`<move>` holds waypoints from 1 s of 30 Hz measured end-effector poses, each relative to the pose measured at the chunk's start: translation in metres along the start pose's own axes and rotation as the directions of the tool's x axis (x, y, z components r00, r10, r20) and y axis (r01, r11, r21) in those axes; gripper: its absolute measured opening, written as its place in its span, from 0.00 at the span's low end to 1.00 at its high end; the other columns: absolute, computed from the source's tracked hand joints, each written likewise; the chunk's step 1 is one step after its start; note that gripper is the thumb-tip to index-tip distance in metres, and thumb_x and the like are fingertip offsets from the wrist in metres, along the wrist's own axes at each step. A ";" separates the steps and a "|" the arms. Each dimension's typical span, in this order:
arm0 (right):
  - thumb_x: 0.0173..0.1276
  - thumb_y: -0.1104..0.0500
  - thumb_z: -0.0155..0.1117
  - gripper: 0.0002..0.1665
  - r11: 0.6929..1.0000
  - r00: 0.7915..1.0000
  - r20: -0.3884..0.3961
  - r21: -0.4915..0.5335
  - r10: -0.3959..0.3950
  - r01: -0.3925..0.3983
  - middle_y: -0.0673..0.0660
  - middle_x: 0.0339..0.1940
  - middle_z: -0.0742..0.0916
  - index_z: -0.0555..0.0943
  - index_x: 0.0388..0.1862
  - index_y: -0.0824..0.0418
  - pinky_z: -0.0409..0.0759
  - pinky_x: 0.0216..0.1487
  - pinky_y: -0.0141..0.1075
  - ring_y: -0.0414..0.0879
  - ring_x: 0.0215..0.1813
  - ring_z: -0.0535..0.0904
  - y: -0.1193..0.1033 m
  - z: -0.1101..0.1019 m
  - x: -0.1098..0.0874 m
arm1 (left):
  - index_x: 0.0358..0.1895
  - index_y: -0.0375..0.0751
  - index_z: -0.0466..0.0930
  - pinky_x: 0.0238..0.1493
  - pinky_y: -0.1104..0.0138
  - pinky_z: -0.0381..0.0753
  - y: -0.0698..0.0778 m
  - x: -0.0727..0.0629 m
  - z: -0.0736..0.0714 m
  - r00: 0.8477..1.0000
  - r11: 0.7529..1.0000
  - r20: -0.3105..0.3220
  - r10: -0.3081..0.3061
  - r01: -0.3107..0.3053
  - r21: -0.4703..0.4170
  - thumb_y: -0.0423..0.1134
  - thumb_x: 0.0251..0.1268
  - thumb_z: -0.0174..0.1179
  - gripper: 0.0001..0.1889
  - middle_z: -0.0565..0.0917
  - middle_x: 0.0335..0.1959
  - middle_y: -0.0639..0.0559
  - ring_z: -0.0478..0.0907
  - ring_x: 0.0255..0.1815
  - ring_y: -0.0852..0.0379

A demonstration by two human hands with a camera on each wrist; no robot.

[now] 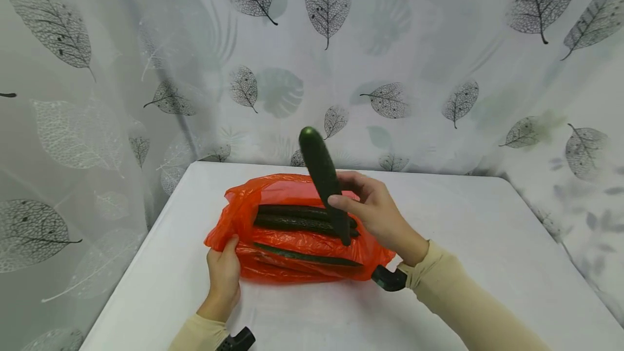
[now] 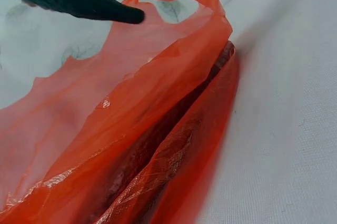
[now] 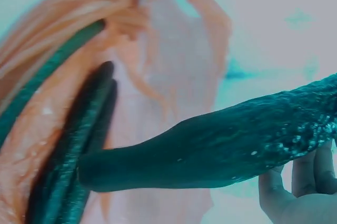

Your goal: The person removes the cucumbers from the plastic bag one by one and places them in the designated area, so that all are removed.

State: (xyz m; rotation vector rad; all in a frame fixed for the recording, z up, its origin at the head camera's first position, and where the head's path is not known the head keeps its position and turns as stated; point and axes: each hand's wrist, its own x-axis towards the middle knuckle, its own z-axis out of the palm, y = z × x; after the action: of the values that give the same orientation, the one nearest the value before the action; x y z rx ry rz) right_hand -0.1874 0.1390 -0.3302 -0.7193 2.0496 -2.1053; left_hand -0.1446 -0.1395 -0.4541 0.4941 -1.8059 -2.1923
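A dark green cucumber stands tilted above the bag, pinched between the thumb and fingers of my right hand. Its lower end shows large in the right wrist view, where the cucumber crosses in front of the bag. The orange-red plastic bag lies spread open on the table. My left hand grips the bag's left edge, thumb on top. Inside the bag, two cucumbers lie side by side, and another cucumber lies nearer the front, partly under the film.
The bag rests on a white-covered table. Behind it hangs a pale curtain printed with leaves. A small black device sits at the right wrist, and another black device at the left.
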 end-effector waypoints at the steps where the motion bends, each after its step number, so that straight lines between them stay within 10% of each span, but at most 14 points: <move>1: 0.71 0.67 0.65 0.24 1.000 1.000 -0.012 0.011 -0.022 0.022 0.62 0.56 0.82 0.76 0.65 0.67 0.83 0.54 0.44 0.56 0.54 0.80 -0.004 -0.003 0.001 | 0.74 0.30 0.61 0.73 0.60 0.61 0.000 0.000 0.000 1.000 1.000 0.002 -0.002 0.002 0.000 0.35 0.79 0.42 0.25 0.70 0.68 0.40 0.66 0.66 0.53; 15: 0.79 0.68 0.49 0.23 0.944 0.973 -0.190 0.277 -0.131 0.181 0.63 0.64 0.74 0.68 0.71 0.61 0.74 0.66 0.44 0.58 0.71 0.65 -0.047 -0.055 0.003 | 0.73 0.28 0.63 0.74 0.55 0.60 -0.002 0.000 -0.001 1.000 0.999 0.003 0.015 -0.015 0.037 0.33 0.79 0.43 0.23 0.71 0.67 0.38 0.66 0.67 0.49; 25: 0.72 0.73 0.60 0.24 0.979 0.943 -0.264 -0.061 -0.203 0.194 0.60 0.54 0.83 0.76 0.65 0.67 0.78 0.58 0.32 0.51 0.55 0.77 -0.039 -0.105 -0.013 | 0.71 0.26 0.66 0.72 0.57 0.64 -0.003 0.001 -0.002 1.000 0.998 -0.021 0.019 -0.017 0.054 0.30 0.77 0.44 0.23 0.73 0.66 0.35 0.69 0.65 0.48; 30: 0.68 0.73 0.65 0.26 0.915 0.940 -0.260 -0.389 -0.223 0.109 0.54 0.57 0.83 0.76 0.65 0.68 0.79 0.54 0.26 0.41 0.55 0.80 -0.020 -0.134 -0.030 | 0.71 0.27 0.66 0.71 0.58 0.65 -0.003 0.001 -0.003 1.000 0.999 -0.017 0.016 -0.015 0.049 0.31 0.77 0.44 0.23 0.73 0.66 0.36 0.69 0.64 0.47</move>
State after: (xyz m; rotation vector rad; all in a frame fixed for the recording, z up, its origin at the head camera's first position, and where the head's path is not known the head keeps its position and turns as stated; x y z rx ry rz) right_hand -0.2111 0.2745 -0.3144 -0.6732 2.6908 -2.0397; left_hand -0.1440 -0.1418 -0.4576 0.5069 -1.8517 -2.1316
